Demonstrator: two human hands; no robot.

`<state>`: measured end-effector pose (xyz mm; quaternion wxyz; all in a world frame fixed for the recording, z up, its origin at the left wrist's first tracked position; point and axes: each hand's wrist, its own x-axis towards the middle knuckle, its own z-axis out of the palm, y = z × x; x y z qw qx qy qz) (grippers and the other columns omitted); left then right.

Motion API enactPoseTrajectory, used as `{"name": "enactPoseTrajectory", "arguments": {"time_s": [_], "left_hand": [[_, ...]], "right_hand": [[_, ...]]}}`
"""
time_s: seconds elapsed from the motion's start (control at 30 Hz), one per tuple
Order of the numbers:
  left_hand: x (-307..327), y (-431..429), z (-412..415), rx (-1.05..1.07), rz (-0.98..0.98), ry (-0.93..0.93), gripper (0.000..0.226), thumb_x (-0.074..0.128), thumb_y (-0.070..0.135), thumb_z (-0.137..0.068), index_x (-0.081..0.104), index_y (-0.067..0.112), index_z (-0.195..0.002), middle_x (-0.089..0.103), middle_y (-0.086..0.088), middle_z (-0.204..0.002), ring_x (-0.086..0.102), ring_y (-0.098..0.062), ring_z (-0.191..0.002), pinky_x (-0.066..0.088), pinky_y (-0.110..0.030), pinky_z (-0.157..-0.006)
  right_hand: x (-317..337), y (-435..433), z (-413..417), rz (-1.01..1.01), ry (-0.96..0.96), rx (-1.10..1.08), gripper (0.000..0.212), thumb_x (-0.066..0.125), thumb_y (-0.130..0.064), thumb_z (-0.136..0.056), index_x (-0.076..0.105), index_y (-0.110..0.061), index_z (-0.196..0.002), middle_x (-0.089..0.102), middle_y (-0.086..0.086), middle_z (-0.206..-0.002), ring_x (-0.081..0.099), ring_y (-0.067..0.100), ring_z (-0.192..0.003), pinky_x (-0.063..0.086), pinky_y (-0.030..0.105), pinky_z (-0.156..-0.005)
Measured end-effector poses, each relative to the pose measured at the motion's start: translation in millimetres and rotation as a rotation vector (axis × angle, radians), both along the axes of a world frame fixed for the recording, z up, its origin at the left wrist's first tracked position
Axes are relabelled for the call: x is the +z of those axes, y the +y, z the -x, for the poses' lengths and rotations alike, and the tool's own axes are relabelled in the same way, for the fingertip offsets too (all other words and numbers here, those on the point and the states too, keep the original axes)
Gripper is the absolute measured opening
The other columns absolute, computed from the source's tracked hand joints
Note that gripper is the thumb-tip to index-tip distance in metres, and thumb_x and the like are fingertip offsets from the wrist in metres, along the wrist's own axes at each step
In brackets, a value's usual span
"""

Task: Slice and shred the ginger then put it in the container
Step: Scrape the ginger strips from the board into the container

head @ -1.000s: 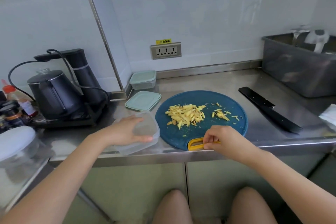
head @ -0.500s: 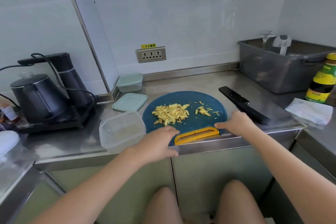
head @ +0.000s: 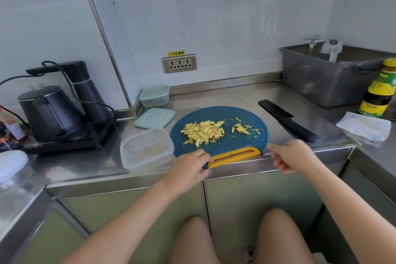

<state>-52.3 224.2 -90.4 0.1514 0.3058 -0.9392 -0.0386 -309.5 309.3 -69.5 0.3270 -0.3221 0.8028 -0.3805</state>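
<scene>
Shredded ginger (head: 203, 132) lies in a heap on the round blue cutting board (head: 225, 146) on the steel counter (head: 214, 98), with a smaller scatter to its right. The left hand (head: 188, 169) pinches the board's near left corner by its yellow handle (head: 234, 156). The right hand (head: 293, 157) is loosely open and holds nothing, one fingertip near the board's right edge. The clear container (head: 146, 150) stands just left of the board. A yellow sticker (head: 176, 53) above the wall socket (head: 179, 63) reads 小心触电. The sauce bottle (head: 379, 90) label is too blurred to read.
</scene>
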Motion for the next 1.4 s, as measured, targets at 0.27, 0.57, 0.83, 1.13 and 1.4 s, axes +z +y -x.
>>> {"name": "enactPoseTrajectory", "arguments": {"time_s": [0.27, 0.57, 0.83, 1.13, 1.4], "left_hand": [[10, 4, 2, -0.048, 0.08, 0.14, 0.018, 0.055, 0.018, -0.09, 0.064, 0.013, -0.105, 0.065, 0.002, -0.106, 0.066, -0.019, -0.086, 0.054, -0.036, -0.071], [21, -1, 10, -0.077, -0.007, 0.154, 0.018, 0.06, 0.025, -0.091, 0.062, 0.019, -0.108, 0.065, 0.007, -0.111, 0.063, -0.012, -0.098, 0.051, -0.032, -0.083], [63, -21, 14, -0.043, -0.13, 0.093, 0.042, 0.066, 0.033, -0.086, 0.056, 0.03, -0.128, 0.056, 0.013, -0.131, 0.049, -0.004, -0.121, 0.037, -0.02, -0.1], [48, -30, 30, -0.116, -0.132, -0.034, 0.048, 0.058, 0.017, -0.091, 0.047, 0.023, -0.137, 0.046, 0.009, -0.141, 0.032, -0.002, -0.135, 0.02, -0.017, -0.111], [78, -45, 9, -0.019, -0.07, 0.173, 0.038, 0.055, 0.035, -0.093, 0.053, 0.033, -0.131, 0.049, 0.017, -0.137, 0.041, 0.003, -0.126, 0.028, -0.021, -0.109]], "right_hand": [[-1, 6, 2, 0.411, -0.732, -0.068, 0.029, 0.059, -0.023, -0.092, 0.055, -0.001, -0.112, 0.069, 0.024, -0.094, 0.07, 0.028, -0.083, 0.06, 0.029, -0.062], [9, -24, -19, 0.459, -0.986, -0.144, 0.014, 0.041, 0.003, -0.096, 0.049, 0.001, -0.108, 0.069, 0.021, -0.075, 0.07, 0.029, -0.062, 0.058, 0.04, -0.054], [28, -51, -9, 0.569, -0.795, -0.2, 0.015, 0.042, 0.001, -0.095, 0.05, -0.003, -0.107, 0.063, 0.014, -0.083, 0.065, 0.024, -0.071, 0.059, 0.032, -0.055], [23, -63, 4, 0.396, -0.779, -0.187, 0.029, 0.052, -0.004, -0.095, 0.048, -0.001, -0.123, 0.066, 0.015, -0.086, 0.068, 0.025, -0.066, 0.058, 0.032, -0.049], [29, -80, 10, 0.512, -0.826, -0.21, 0.019, 0.051, 0.001, -0.093, 0.049, 0.002, -0.112, 0.063, 0.015, -0.082, 0.066, 0.017, -0.045, 0.055, 0.025, -0.044]]}}
